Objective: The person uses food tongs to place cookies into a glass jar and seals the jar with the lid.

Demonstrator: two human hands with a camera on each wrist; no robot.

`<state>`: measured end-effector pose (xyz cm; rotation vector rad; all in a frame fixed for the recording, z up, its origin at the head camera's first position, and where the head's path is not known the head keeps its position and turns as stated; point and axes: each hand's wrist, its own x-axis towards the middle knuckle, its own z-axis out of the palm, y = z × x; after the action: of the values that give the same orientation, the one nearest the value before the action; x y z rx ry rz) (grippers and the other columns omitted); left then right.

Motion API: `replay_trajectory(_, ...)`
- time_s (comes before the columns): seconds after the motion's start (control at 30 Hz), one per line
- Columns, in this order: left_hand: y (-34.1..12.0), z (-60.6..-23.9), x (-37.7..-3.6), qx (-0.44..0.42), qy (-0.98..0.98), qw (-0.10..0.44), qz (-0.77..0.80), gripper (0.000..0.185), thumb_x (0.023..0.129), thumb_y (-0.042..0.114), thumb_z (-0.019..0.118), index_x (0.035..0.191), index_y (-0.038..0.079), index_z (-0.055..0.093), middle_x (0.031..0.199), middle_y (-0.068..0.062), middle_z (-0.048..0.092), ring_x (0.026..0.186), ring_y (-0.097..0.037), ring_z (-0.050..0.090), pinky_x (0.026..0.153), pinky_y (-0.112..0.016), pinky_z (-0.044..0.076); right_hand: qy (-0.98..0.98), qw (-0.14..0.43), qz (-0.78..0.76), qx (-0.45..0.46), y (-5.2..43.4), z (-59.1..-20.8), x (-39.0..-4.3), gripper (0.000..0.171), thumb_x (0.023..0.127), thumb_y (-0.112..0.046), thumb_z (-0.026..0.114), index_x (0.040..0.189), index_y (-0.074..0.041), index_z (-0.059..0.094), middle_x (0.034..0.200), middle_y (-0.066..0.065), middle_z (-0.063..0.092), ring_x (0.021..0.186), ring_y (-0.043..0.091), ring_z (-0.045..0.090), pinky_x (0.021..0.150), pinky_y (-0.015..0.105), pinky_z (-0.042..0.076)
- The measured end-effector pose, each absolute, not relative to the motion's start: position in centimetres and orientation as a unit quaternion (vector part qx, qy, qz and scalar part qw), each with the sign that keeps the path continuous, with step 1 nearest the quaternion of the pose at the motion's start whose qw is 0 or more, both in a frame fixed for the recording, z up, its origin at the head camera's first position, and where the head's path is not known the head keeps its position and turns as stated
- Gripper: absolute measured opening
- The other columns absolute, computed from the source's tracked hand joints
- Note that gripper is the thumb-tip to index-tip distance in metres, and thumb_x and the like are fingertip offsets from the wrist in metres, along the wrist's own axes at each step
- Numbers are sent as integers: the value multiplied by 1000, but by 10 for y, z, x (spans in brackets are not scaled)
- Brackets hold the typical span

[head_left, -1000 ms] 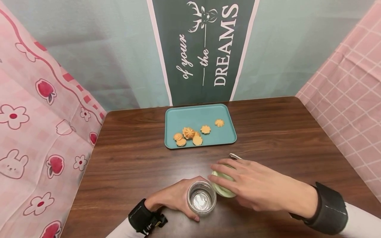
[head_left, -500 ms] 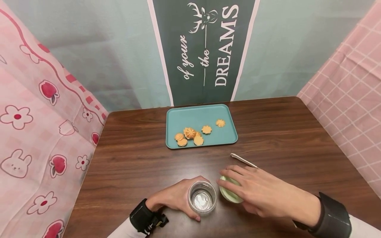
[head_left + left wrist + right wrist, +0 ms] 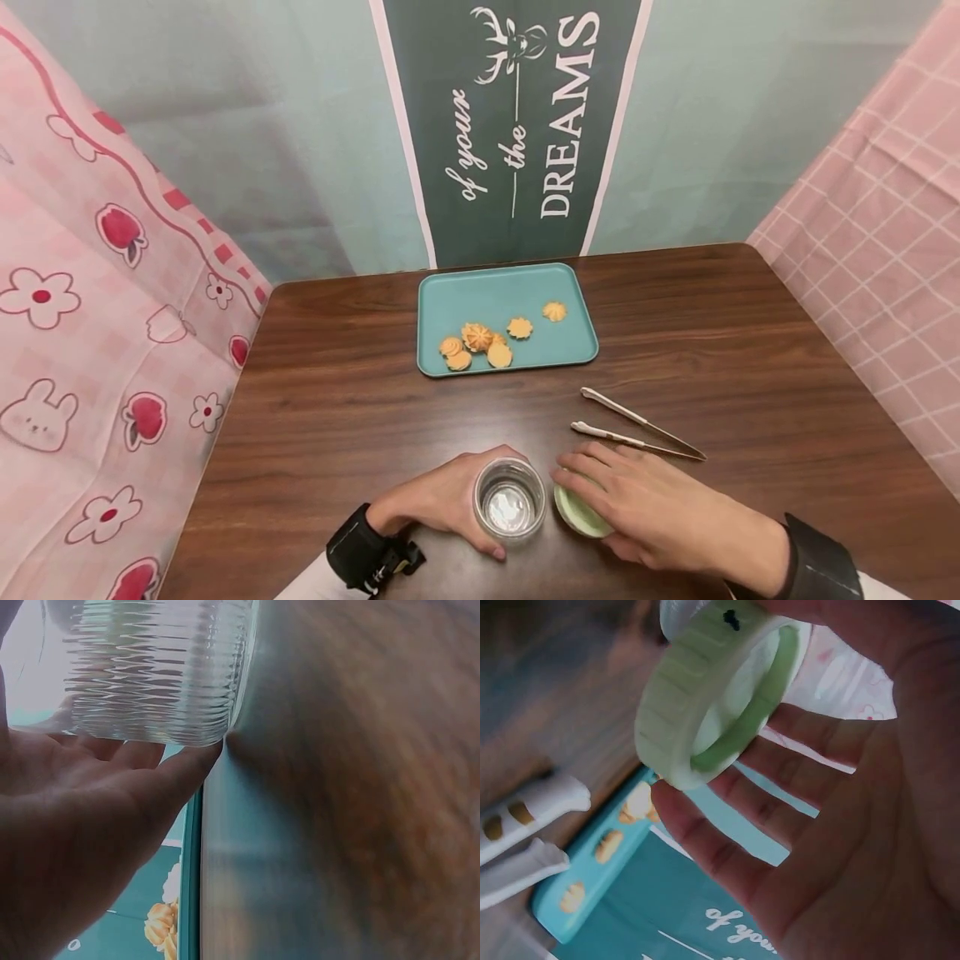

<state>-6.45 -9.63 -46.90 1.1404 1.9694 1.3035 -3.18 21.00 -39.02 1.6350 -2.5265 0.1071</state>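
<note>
A clear glass jar point(image 3: 510, 518) stands upright on the table, its mouth uncovered. My left hand point(image 3: 442, 502) grips it from the left side, fingers behind and thumb in front. The left wrist view shows the ridged wall of the jar point(image 3: 150, 675) resting against that hand's fingers. Just right of the jar, my right hand point(image 3: 648, 510) holds a pale green lid point(image 3: 581, 515) by its edge. In the right wrist view the lid point(image 3: 667, 720) is tilted between thumb and fingers, its recessed face towards the palm and a dark mark on its ribbed rim.
Spread tongs point(image 3: 594, 430) with white tips lie just beyond my right hand. Farther back, a teal tray point(image 3: 487, 292) bears several cookies point(image 3: 477, 337), most bunched at its front left. Cloth hangs behind the table and at both sides.
My right hand has moved the lid right and towards me, away from the jar. The tongs, mostly covered before, now show. My left hand and the jar have stayed put.
</note>
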Motion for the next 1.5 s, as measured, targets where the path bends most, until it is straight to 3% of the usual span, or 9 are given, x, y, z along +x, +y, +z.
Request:
replay_trajectory(0.37,-96,-468,-64,414,737,255,470,91,70,26,102,144,26,49,133,9,66,124,-6,63,108,-28,50,-853,39,45,518,210,-412,-28,88,62,-31,97,140,-12,60,130,2,59,113,23,60,71,36,59)
replay_trajectory(1.03,-96,-468,-65,409,729,269,479,89,71,24,101,144,28,49,133,10,66,124,-8,63,107,-29,51,-871,-16,37,489,210,-433,-21,87,67,-43,98,139,-16,60,124,0,57,107,20,59,61,30,52)
replay_trajectory(1.5,-95,-470,-64,421,733,245,474,90,69,25,102,142,25,50,132,6,67,123,-8,64,107,-29,51,-872,-5,22,489,208,-441,-18,86,67,-47,97,139,-14,62,123,2,58,108,21,59,75,36,58)
